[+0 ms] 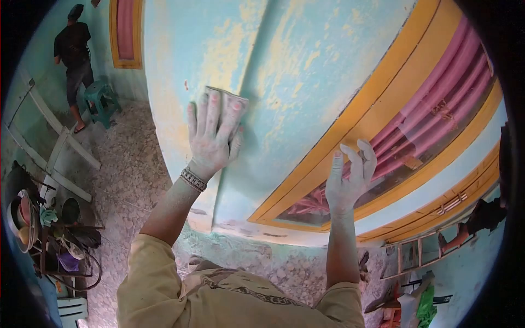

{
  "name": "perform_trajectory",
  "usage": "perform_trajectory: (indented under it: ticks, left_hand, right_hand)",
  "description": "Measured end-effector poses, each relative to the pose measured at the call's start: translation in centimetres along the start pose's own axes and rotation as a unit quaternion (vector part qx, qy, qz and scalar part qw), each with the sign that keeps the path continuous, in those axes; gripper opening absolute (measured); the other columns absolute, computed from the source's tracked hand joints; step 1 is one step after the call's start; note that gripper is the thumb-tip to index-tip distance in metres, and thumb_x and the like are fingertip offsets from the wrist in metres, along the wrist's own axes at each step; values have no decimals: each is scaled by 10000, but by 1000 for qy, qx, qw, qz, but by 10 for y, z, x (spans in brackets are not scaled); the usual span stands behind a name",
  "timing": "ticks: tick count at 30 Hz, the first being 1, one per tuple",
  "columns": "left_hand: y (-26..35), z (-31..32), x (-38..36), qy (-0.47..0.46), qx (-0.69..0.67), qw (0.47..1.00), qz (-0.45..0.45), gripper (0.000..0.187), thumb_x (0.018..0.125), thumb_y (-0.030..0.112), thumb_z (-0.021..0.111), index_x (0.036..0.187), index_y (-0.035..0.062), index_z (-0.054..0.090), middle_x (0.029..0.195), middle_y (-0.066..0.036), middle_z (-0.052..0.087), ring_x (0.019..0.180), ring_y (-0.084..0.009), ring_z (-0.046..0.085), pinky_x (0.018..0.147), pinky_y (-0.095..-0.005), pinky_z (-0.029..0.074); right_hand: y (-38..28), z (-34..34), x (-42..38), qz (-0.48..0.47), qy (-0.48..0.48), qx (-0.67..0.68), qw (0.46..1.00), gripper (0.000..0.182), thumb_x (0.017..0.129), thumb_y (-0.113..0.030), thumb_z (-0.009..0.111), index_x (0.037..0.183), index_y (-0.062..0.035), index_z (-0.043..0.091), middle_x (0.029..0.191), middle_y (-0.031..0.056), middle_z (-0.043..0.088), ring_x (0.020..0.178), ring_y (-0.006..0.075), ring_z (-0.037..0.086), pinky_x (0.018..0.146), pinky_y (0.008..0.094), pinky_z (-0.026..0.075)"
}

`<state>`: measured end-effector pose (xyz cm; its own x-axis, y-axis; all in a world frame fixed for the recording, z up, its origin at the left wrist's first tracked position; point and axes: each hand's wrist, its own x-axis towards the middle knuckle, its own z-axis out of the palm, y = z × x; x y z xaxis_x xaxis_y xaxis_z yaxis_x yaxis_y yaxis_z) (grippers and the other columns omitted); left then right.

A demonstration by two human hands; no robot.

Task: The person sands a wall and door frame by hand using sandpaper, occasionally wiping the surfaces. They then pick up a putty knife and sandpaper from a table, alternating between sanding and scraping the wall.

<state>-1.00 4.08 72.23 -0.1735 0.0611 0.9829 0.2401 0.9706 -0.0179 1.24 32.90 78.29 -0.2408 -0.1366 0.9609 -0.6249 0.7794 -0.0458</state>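
My left hand (210, 134), coated in pale dust and with a watch (193, 179) on its wrist, presses a folded piece of sandpaper (236, 100) against the wall (295, 104). The sheet's dark edge shows past the fingertips. Yellowish patches show through the wall's worn light-blue paint, and a vertical ridge runs close beside this hand. Equally dusty, my right hand (353, 180) is raised in front of the yellow window frame (322, 158), its fingers loosely bent and apart with nothing in them. Pink curtains (415, 126) hang behind the glass.
At the upper left a person (74, 49) stands by a green stool (101, 101). A wooden frame (57, 142) and a cluttered rack (60, 229) line the left side. On the right, another person's leg (459, 238) rests on a ladder (415, 254). Rubble-like ground (128, 158) lies below.
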Motion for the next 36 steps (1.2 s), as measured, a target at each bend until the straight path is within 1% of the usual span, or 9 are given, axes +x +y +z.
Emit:
perform_trajectory:
  ticks: [3,4,9,17,20,25,28,32,36]
  left_hand:
    - [14,0,55,40,10,999,-13,663,890,263,558,1473,9,371,1520,-318,279,1424,-498,222,1142,-610,155]
    - [14,-3,86,60,6,998,-3,683,879,253,559,1483,8,356,1523,-316,275,1428,-491,220,1146,-598,160]
    - [15,-15,193,152,63,986,15,627,909,251,524,1462,0,369,1513,-274,315,1438,-408,246,1177,-525,179]
    - [28,19,-46,17,-3,999,-40,647,880,165,400,1467,-93,308,1516,-337,264,1435,-522,155,1167,-597,106]
    - [32,12,15,27,7,997,-71,643,877,146,423,1467,-86,314,1513,-343,264,1431,-523,168,1164,-595,119]
    - [27,-8,146,119,29,992,4,660,854,115,472,1473,-61,323,1528,-279,297,1430,-455,247,1174,-508,176]
    - [29,-8,118,85,13,996,-10,655,853,121,475,1458,-84,331,1522,-294,294,1427,-458,251,1173,-510,177]
    - [40,17,-46,10,6,995,-102,689,819,117,509,1437,-123,326,1502,-331,297,1417,-516,224,1151,-604,162]
    - [33,10,-5,24,35,995,-89,670,895,178,513,1440,-143,292,1506,-362,249,1432,-515,175,1160,-589,123]
  right_hand:
    - [10,14,25,-98,21,-49,994,222,863,-139,691,1060,-40,668,1320,226,483,1256,422,444,1003,490,393]
    - [20,23,31,-120,17,-60,991,323,892,-263,650,1125,-40,648,1376,262,447,1306,450,396,1061,532,328]
    - [37,63,31,-140,66,-98,983,464,994,-381,459,1242,-11,591,1447,290,404,1379,470,327,1136,580,174]
    - [38,70,18,-121,80,-113,983,472,1017,-371,417,1249,-4,603,1439,264,440,1415,425,305,1160,572,144]
    - [38,67,16,-122,80,-112,983,463,1017,-367,416,1241,-11,609,1439,258,444,1416,420,307,1164,564,144]
    - [36,71,20,-118,83,-102,984,461,1019,-368,414,1236,-10,607,1435,254,449,1414,418,310,1167,562,133]
    - [37,65,16,-116,73,-108,985,462,1015,-370,426,1242,-8,602,1429,256,450,1409,423,316,1167,565,120]
    - [36,62,25,-133,71,-80,985,476,1003,-383,456,1257,-4,590,1426,258,448,1399,430,324,1164,569,107]
    - [25,50,78,-155,56,-99,981,512,969,-443,495,1325,-81,557,1433,279,417,1398,448,302,1144,598,130]
